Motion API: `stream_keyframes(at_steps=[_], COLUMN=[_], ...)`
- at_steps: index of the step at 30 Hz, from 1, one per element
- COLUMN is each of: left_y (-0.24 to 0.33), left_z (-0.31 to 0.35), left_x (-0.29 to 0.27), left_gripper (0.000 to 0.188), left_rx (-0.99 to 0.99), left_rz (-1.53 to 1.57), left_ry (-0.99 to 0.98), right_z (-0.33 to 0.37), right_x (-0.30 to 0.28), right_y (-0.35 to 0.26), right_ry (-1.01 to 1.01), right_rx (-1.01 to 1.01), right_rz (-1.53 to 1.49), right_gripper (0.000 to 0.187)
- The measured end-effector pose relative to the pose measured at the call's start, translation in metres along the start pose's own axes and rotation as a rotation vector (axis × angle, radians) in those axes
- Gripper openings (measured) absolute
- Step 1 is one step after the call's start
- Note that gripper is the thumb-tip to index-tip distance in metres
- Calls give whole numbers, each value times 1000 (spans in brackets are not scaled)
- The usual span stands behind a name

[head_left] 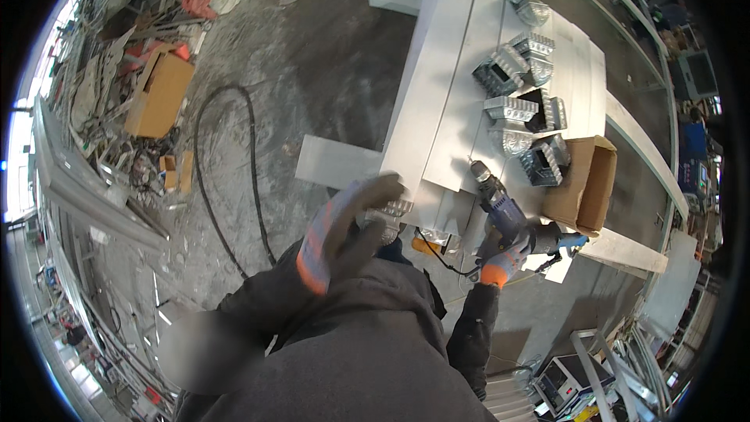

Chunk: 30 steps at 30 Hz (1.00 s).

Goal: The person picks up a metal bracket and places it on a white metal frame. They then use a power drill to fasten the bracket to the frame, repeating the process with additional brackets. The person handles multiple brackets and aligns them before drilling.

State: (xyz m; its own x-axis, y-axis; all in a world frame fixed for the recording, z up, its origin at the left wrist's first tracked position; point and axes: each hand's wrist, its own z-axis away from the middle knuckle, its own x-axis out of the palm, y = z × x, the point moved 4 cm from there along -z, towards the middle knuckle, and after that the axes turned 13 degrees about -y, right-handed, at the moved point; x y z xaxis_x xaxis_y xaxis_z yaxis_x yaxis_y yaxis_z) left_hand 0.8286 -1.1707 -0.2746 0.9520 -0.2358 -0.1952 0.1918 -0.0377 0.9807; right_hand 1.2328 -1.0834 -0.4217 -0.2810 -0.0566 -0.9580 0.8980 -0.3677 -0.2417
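Observation:
My right hand point(512, 256), in a grey glove with an orange cuff, is wrapped round a dark blue power drill point(505, 212). The drill lies over the near end of the white boards point(453, 117), its chuck pointing away from me. To the left, my gloved left hand point(348, 223) hovers with fingers stretched and thumb apart. Partly hidden under it is a silvery ribbed metal bracket point(397, 209); whether they touch I cannot tell. Several similar metal brackets point(500, 70) stand along the boards beyond the drill. Another metal piece point(437, 237) shows close to my body.
An open cardboard box point(582, 185) stands at the boards' right side. Light crossbeams point(336, 160) stick out beneath the stack. A black cable point(254, 156) loops over the floor at left. Scrap and a cardboard box point(159, 94) lie far left. An orange object point(426, 246) is near my waist.

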Motion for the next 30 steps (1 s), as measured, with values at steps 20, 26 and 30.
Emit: stream_keyframes(at_steps=[20, 26, 30], left_y=[-272, -333, -323], left_z=[-7, 10, 4], left_x=[31, 95, 93], left_gripper=[88, 64, 83], left_rx=[-873, -735, -969], left_rz=[-5, 543, 327], left_ry=[-50, -212, -268], right_z=[42, 120, 164], right_x=[-15, -98, -92], right_y=[-44, -125, -149], right_ry=[-456, -412, -488], right_rx=[241, 248, 395], right_rz=[-1089, -786, -720], right_gripper=[51, 36, 48])
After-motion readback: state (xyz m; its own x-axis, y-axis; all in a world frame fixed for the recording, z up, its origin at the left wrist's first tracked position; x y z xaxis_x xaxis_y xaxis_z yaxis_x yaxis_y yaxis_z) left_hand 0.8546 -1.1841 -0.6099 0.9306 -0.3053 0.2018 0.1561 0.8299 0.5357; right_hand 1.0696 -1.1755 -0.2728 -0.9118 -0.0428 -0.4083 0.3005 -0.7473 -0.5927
